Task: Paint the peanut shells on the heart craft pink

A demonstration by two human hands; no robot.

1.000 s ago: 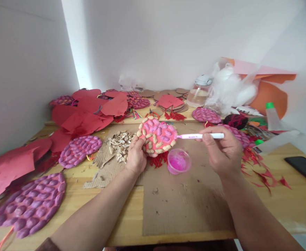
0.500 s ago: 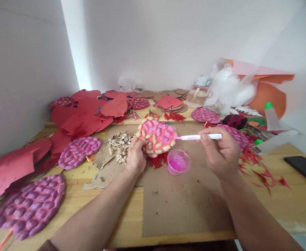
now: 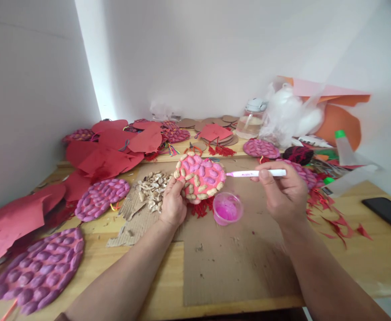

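Observation:
My left hand holds up a round pink disc covered with peanut shells, some painted purple, some bare, with a red tassel hanging below it. My right hand grips a white paintbrush whose pink tip touches the disc's right edge. A small clear cup of pink paint stands on the cardboard sheet just below the disc.
A pile of loose peanut shells lies left of the disc. Finished purple shell discs and red paper pieces fill the left. A water bottle, a glue bottle and a black phone are at the right.
The brush tip stays at the disc's right edge with only slight shifts of my right hand. The view has drifted a little; the left hand keeps the disc in place.

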